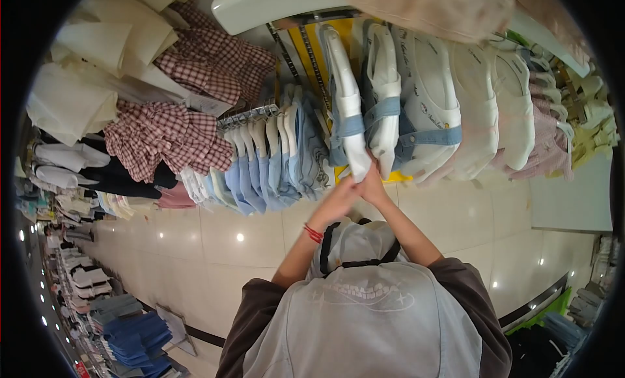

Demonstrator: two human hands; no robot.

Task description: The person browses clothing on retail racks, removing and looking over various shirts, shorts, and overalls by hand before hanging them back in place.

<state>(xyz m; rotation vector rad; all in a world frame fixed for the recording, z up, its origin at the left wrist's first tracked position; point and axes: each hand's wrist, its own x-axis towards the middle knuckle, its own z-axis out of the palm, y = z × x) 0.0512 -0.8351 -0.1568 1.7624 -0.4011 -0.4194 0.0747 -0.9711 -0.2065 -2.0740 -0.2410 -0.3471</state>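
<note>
A white shirt with a light blue denim piece point(347, 111) hangs from the rack in front of me, its white lower end narrow and hanging down. My right hand point(372, 185) is closed on that lower end, with the fingertips partly hidden by the cloth. My left hand point(338, 201), with a red string bracelet on the wrist, is beside it and touches or nearly touches the same end. Motion blurs its fingers. Close by on the right hangs a similar white and denim set point(384, 98).
More white tops point(430, 85) and a pink striped garment point(540, 137) hang to the right. Blue garments on hangers point(260, 169) and red checked dresses point(166, 134) hang to the left. A white shelf edge point(280, 3) juts out above. Folded jeans point(137, 339) lie at lower left.
</note>
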